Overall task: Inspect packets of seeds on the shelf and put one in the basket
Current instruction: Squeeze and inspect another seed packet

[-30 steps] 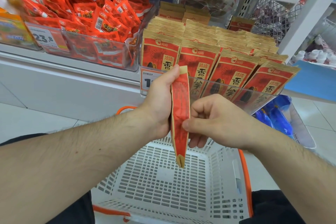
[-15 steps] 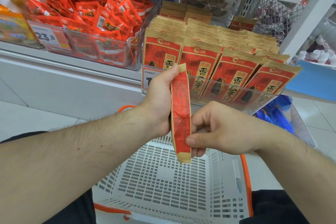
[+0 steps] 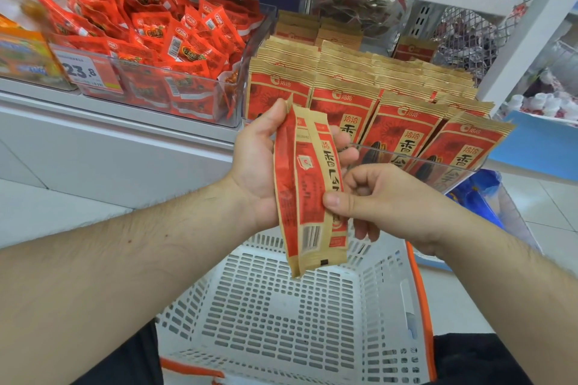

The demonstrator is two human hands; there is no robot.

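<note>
Two red and tan seed packets (image 3: 305,194) stand upright between my hands, above the white basket (image 3: 281,316). My left hand (image 3: 256,162) holds them from the left, thumb at the top edge, fingers behind. My right hand (image 3: 378,200) pinches the front packet's right side with thumb and curled fingers. One packet shows its back with a barcode, the other its front lettering. More of the same packets (image 3: 403,122) stand in rows in a clear tray on the shelf behind.
A clear bin of small red snack packs (image 3: 162,50) with a price tag (image 3: 83,72) sits left of the seed tray. A white shelf post (image 3: 525,28) rises at the right. The basket has an orange handle (image 3: 420,306).
The packets were edge-on to me; now they are turned and fanned apart, showing a back and a front. My right hand shifted slightly lower on them.
</note>
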